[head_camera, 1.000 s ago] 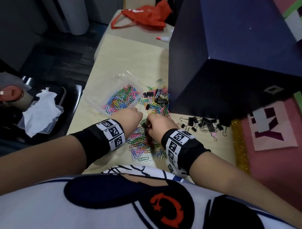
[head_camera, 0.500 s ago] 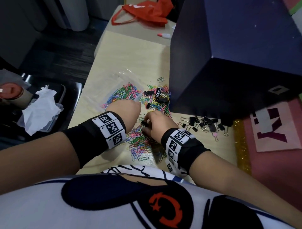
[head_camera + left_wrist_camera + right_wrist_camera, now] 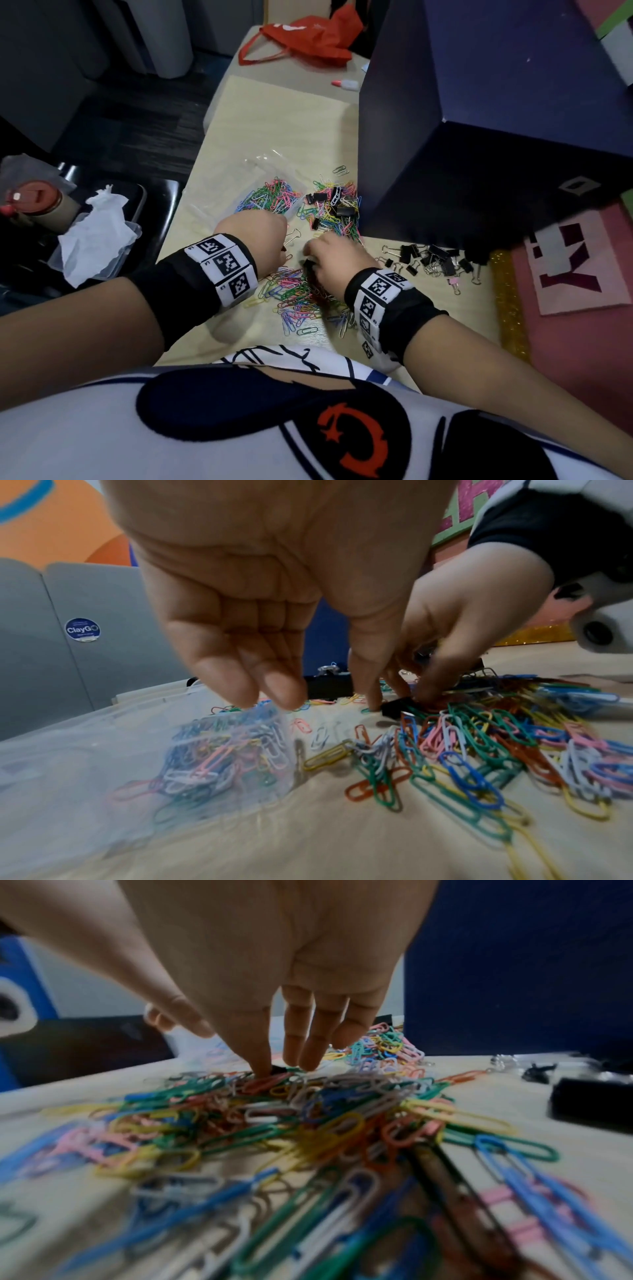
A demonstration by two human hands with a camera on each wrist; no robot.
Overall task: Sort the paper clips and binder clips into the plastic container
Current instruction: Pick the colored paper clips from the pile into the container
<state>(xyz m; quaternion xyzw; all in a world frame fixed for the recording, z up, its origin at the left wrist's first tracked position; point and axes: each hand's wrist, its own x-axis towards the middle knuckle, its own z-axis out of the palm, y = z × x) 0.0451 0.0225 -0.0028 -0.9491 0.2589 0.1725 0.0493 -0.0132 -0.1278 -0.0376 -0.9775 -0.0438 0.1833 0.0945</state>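
Observation:
A clear plastic container (image 3: 274, 178) holds coloured paper clips (image 3: 222, 753). My left hand (image 3: 255, 234) hovers at its near corner, fingers (image 3: 270, 691) pointing down and holding nothing, thumb tip on the table. A loose heap of paper clips (image 3: 296, 294) lies in front of me. My right hand (image 3: 327, 253) reaches into the heap with straight fingers (image 3: 258, 1056). Its index tip touches a small black binder clip (image 3: 280, 1069), and its thumb is spread away. A mixed pile of both kinds (image 3: 337, 209) lies beyond. Sorted black binder clips (image 3: 430, 260) lie to the right.
A big dark blue box (image 3: 496, 120) stands close on the right and overhangs the binder clips. Left of the table, a chair carries a plastic tub with tissue (image 3: 97, 236) and a cup (image 3: 37, 205). An orange bag (image 3: 308, 37) and a glue bottle (image 3: 346, 83) lie at the far end.
My left hand has lifted off the near heap and shifted forward to the container's corner. The right hand has stayed at the heap, fingers working among the clips.

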